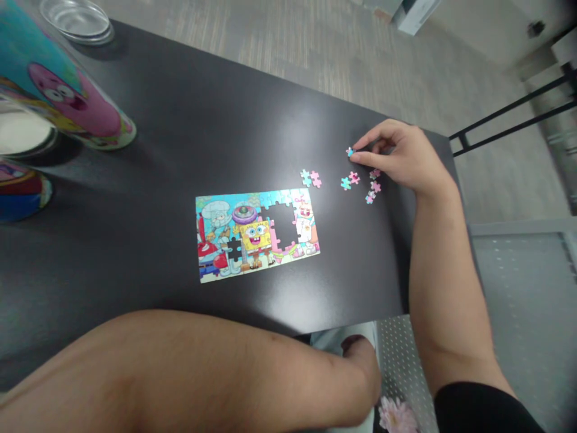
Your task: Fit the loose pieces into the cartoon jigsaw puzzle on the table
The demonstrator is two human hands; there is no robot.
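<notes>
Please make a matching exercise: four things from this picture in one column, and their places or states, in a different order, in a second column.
1. right hand
2. left hand
3. puzzle
4. metal dish

a. off the near table edge
b. far left corner of the table
c. pinching a loose piece
d. flat on the table, two gaps in it

Pairs: 1-c, 2-a, 3-d, 4-b

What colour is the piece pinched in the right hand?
Light blue piece, clearest in the head view.
</notes>
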